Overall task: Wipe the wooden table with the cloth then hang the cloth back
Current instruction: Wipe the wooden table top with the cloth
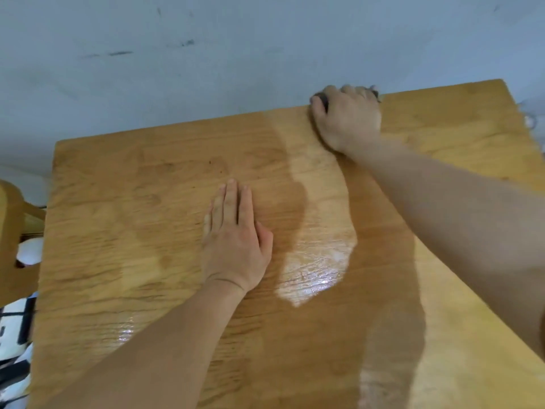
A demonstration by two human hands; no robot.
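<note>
The wooden bench [147,261] fills most of the view, its grain running across and its far edge set against a pale blue-grey wall [206,69] marked with a few dark scuffs. A wide glossy streak [315,261] runs down the middle of the bench top from the far edge towards the near side, shining where the light catches it, and a smaller gleam lies nearer the lower left. Both bare forearms reach in from the near side. To the left of the bench stands part of a wooden chair [11,231], with something round and white [29,252] showing through its frame, too blurred to tell what it is, and a black-and-white patterned fabric [14,335] below it. The left hand [236,240] lies flat on the middle of the bench, palm down, fingers straight and close together, thumb tucked alongside, holding nothing. The right hand [346,119] is stretched out to the far edge of the bench, at the top of the glossy streak, its fingers curled down and bunched over the cloth [323,99]. The cloth is dark and almost wholly hidden beneath that hand, pressed on the bench right at the edge by the wall; only a small fold shows beside the thumb and a blurred scrap past the knuckles. It lies well apart from the left hand.
</note>
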